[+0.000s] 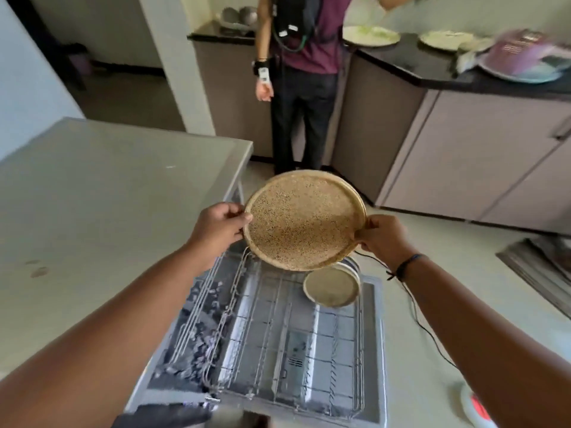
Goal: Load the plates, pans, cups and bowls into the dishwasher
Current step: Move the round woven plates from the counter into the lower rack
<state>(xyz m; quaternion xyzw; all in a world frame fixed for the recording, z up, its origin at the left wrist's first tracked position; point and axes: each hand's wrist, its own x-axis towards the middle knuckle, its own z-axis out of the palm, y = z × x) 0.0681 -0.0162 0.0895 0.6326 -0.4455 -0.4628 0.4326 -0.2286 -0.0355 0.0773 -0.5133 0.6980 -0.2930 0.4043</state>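
Note:
I hold a round speckled tan plate [304, 220] above the far end of the pulled-out dishwasher rack [287, 341]. My left hand [219, 225] grips its left rim, and my right hand [383, 234] pinches its right rim. The plate is tilted, its face turned toward me. Below it, a cream bowl with blue stripes [332, 285] lies on its side at the rack's far right corner. The wire rack rests on the open dishwasher door [375, 350]. More plates [370, 35] sit on the black counter at the back.
A grey steel table [108, 193] stands to my left. A person in a maroon shirt [304, 72] stands ahead at the counter [432, 69]. Cabinets [463, 156] line the right. A black cable [426, 329] runs across the floor on the right.

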